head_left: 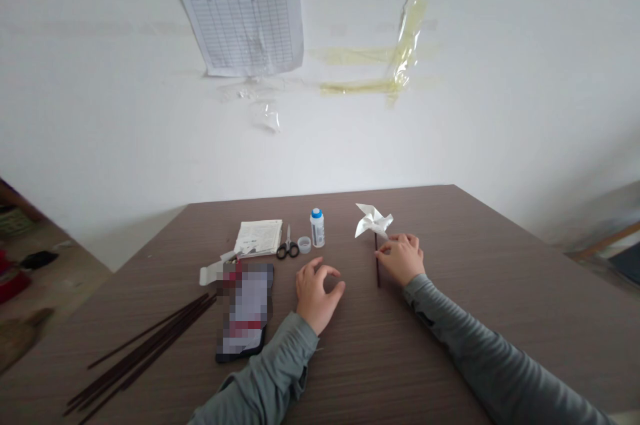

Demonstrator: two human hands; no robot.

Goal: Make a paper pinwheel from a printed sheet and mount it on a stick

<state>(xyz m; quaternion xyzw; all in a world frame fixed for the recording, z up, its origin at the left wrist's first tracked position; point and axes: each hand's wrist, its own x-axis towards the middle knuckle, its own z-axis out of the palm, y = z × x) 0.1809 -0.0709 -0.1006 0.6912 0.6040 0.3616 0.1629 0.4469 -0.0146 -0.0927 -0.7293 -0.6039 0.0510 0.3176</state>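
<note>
A white paper pinwheel [371, 219] on a dark thin stick [378, 271] is toward the back right of the table. My right hand [404, 259] has its thumb and fingertips closed on the stick, just below the paper blades. My left hand [316, 291] is over the middle of the table, fingers curved and apart, with nothing in it. Beyond it stand a white bottle with a blue cap [317, 230] and a small clear round cup or lid [304, 245]. Scissors with black handles [288, 249] lie left of that.
A folded stack of paper [259, 238] lies behind a dark-edged phone-like object [245, 310], blurred out in part. White scraps [212, 273] sit beside it. Several dark sticks [145, 351] lie at the front left. A white wall with a taped sheet [245, 23] rises behind the table.
</note>
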